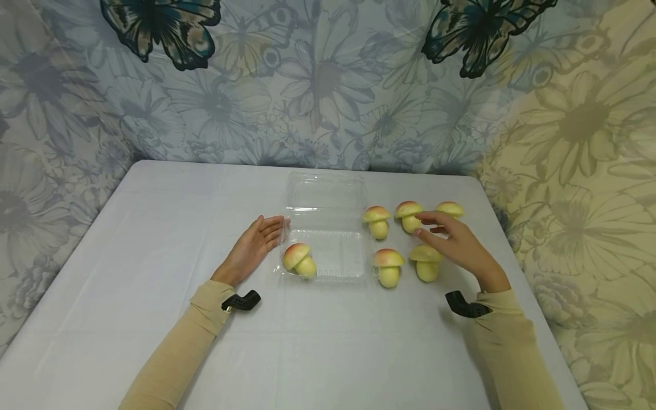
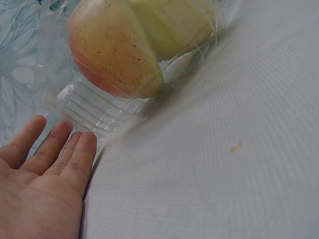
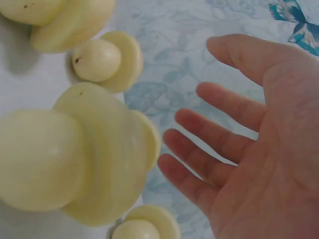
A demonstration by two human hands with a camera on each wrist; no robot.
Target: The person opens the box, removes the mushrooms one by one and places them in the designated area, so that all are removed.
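Note:
A clear plastic clamshell container (image 1: pixel 338 256) lies open on the table, its lid (image 1: pixel 325 193) folded back. One mushroom (image 1: pixel 299 260), yellow with a reddish cap, lies tilted in the container's left front corner. At the container's left edge is my left hand (image 1: pixel 256 245), fingers straight and palm turned inward; it holds nothing. My right hand (image 1: pixel 456 242) hovers over the mushrooms on the right, fingers spread and slightly bent, with nothing between them. Below its fingertips stands a back-row mushroom (image 1: pixel 408 216). A paler mushroom (image 1: pixel 426 263) sits nearer the front, large in the right wrist view (image 3: pixel 99 154).
More mushrooms lie right of the container: one in back (image 1: pixel 377 222), one in front (image 1: pixel 388 266), and one partly behind my right hand (image 1: pixel 450 209). A white cloth covers the table (image 1: pixel 328 353). Patterned fabric (image 1: pixel 328 91) rises behind it and along both sides.

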